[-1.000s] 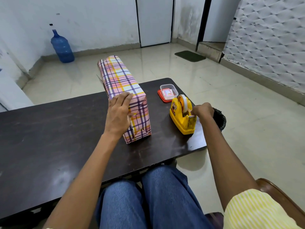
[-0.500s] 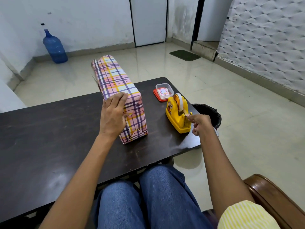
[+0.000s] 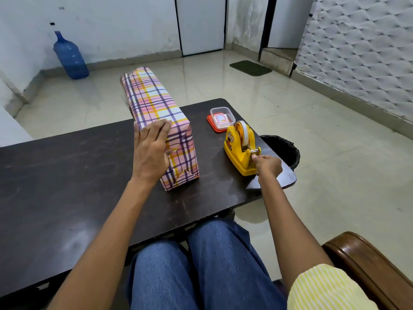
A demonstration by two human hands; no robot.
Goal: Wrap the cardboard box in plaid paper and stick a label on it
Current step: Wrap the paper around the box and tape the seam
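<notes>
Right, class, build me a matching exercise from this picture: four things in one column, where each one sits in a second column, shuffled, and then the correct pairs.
Things
1. plaid-wrapped box
2. tape dispenser
3. blue water jug
4. black bin

Places
A. on the floor by the far wall
B. on the floor past the right end of the table
C. on the table, left hand pressing flat on it
D. on the table, right hand pinching the tape at its cutter

Pairs: 1-C, 2-D, 3-A, 4-B
</notes>
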